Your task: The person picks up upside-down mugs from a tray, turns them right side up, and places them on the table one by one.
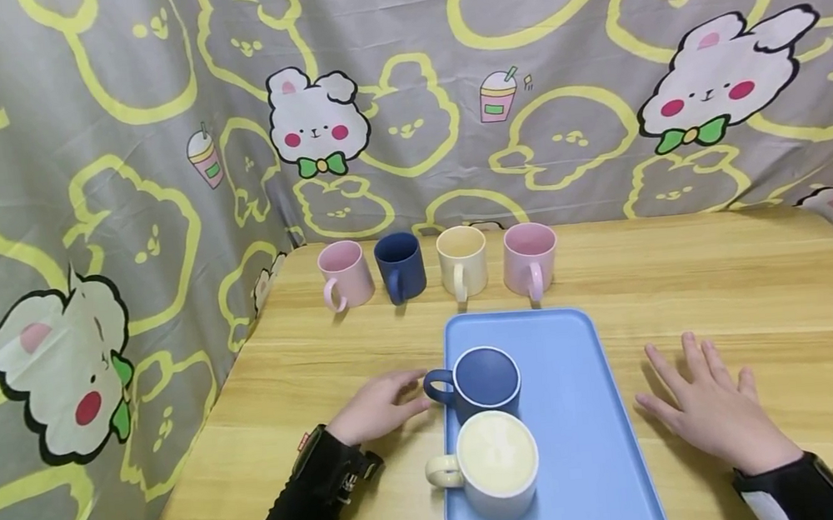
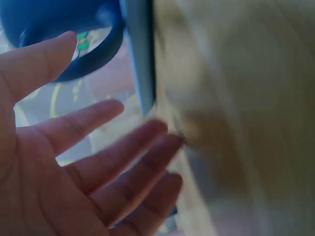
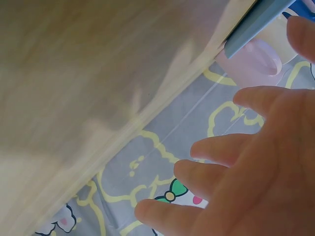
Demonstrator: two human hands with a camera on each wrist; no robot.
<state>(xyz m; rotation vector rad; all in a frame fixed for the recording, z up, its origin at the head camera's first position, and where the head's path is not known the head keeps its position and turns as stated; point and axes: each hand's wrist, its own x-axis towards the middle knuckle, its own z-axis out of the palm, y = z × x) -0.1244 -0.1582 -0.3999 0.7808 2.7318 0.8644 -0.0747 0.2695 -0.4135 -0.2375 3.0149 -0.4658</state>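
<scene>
On the blue tray stand a dark blue mug and, in front of it, a cream mug. Both appear bottom-up, with their handles pointing left. My left hand is beside the blue mug's handle, its fingers loosely extended and holding nothing. In the left wrist view, the thumb overlaps the blue handle; whether it touches I cannot tell. Right of the tray, my right hand is over the table with fingers spread, gripping nothing.
Along the table's back stand a pink mug, a navy mug, a cream mug and another pink mug, all upright. A grey patterned curtain hangs behind and to the left of the wooden table.
</scene>
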